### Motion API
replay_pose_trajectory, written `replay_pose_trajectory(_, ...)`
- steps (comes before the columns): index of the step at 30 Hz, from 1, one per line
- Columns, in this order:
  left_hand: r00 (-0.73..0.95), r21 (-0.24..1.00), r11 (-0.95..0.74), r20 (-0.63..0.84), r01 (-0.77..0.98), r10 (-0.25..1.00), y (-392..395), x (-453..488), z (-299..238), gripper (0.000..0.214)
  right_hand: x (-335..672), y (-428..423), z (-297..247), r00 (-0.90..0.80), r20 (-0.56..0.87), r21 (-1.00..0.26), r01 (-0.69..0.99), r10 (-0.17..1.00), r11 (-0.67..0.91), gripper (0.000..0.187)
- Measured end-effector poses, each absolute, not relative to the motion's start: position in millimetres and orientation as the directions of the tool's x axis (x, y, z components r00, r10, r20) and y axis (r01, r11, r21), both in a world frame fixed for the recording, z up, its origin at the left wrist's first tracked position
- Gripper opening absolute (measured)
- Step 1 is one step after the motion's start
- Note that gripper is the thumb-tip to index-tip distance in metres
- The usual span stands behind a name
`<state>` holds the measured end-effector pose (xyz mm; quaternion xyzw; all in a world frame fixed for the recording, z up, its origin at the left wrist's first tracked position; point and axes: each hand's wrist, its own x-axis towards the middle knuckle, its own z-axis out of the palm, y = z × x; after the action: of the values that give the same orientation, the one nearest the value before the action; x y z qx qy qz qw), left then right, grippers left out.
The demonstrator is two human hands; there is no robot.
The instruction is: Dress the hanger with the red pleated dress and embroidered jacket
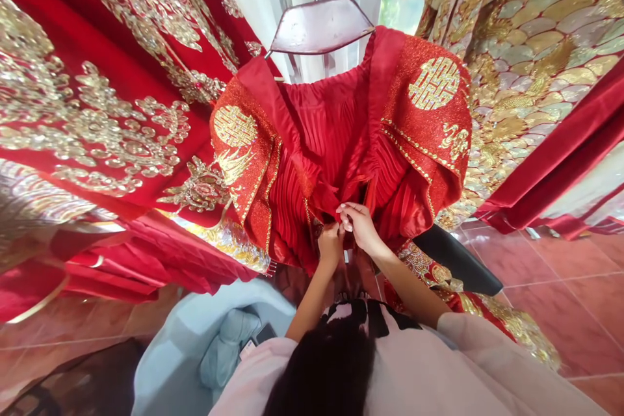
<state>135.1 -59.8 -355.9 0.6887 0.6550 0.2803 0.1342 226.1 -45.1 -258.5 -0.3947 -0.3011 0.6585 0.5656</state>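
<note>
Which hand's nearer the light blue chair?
Left. In the picture, the left hand is up and to the right of the light blue chair; the right hand is farther right and slightly higher.

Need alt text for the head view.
A person's left hand and right hand meet at the front of a gold-trimmed red garment on a hanger. Beaded red cloth hangs left, gold cloth right; a blue chair lower left.

The left hand (331, 243) and right hand (361, 229), side by side, pinch the red garment (331, 120) at its front edge; hanger (324, 26) at twelve o'clock, gold-scaled cloth (531, 78) at two.
</note>
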Motion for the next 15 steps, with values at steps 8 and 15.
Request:
replay_pose_trajectory(8, -0.107, 0.430, -0.094, 0.421, 0.898, 0.901, -43.7, 141.2, -346.4, 0.018, 220.6, -55.8, -272.5, -0.044, -0.168, -0.890, -0.423, 0.985, -0.171, 0.022)
replay_pose_trajectory(15, 0.041, 0.375, -0.178, 0.346, 0.910, 0.937, -18.2, 147.9, -341.5, 0.013, 217.6, -51.7, -271.3, 0.007, -0.189, -0.887, -0.430, 0.982, -0.167, 0.022)
